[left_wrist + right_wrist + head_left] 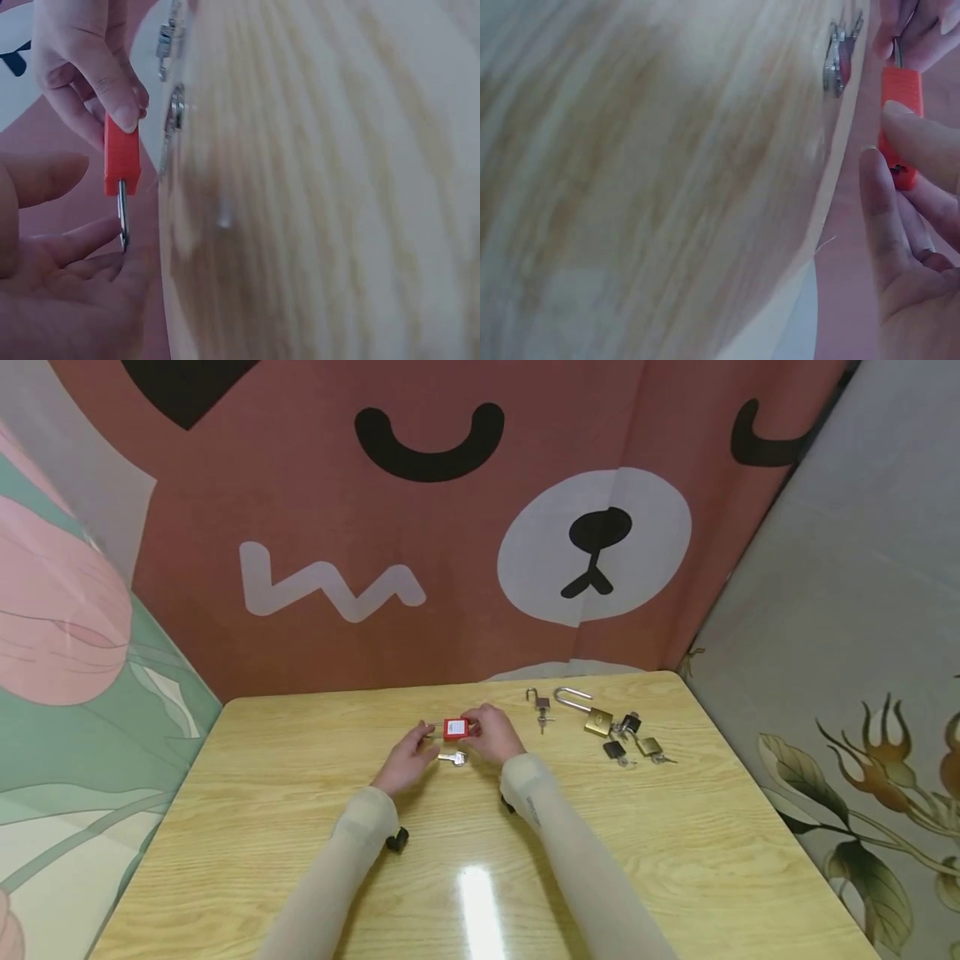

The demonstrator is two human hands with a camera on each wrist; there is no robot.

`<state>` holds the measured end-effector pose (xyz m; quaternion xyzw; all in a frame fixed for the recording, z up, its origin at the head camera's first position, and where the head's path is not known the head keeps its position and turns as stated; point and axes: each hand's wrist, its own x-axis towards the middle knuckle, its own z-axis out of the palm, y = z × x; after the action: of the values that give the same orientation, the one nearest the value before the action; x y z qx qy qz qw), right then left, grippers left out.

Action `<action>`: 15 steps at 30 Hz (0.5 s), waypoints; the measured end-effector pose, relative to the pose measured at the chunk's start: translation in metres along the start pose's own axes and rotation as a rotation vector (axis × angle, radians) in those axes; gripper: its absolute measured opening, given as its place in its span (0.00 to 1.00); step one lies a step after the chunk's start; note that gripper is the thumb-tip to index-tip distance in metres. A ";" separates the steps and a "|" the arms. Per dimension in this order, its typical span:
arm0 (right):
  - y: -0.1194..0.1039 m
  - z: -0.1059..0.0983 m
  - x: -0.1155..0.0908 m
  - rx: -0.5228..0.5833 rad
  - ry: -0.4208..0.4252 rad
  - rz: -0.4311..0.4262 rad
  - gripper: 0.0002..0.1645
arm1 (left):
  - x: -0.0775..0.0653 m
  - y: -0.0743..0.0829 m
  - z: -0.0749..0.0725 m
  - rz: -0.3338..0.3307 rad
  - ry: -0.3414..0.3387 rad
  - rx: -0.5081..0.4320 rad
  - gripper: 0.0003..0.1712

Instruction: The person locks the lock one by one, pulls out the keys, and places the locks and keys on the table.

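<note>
Holding a red padlock (455, 729) just above the counter (270, 827), close to loose keys (458, 759), at some risk of a slip.
Pinching the red body between thumb and fingers of the right hand (493, 733); touching the metal shackle (124, 217) with only the loosely bent fingers of the left hand (407, 758), with the left thumb apart from the padlock. Likely to twist or drop if pushed at the shackle, for want of a firm left-hand hold. Liable, if fumbled, to knock the loose keys aside. Open also to mix-ups, given the other padlocks (598, 722) with keys clustered to the right.
</note>
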<state>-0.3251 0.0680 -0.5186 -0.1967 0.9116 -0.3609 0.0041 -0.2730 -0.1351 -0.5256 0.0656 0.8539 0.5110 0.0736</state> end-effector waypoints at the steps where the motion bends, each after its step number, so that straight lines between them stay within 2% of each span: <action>1: 0.000 0.001 0.000 -0.010 -0.002 0.001 0.28 | 0.001 -0.001 0.001 0.001 -0.004 0.024 0.31; 7: 0.004 0.006 0.003 -0.061 -0.024 0.007 0.26 | 0.003 -0.005 0.003 0.001 -0.030 0.128 0.33; 15: -0.001 0.007 0.003 -0.056 -0.031 0.022 0.21 | -0.001 0.001 0.004 -0.007 -0.093 0.222 0.34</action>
<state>-0.3266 0.0619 -0.5229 -0.1924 0.9232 -0.3322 0.0169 -0.2711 -0.1308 -0.5265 0.0940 0.9012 0.4093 0.1073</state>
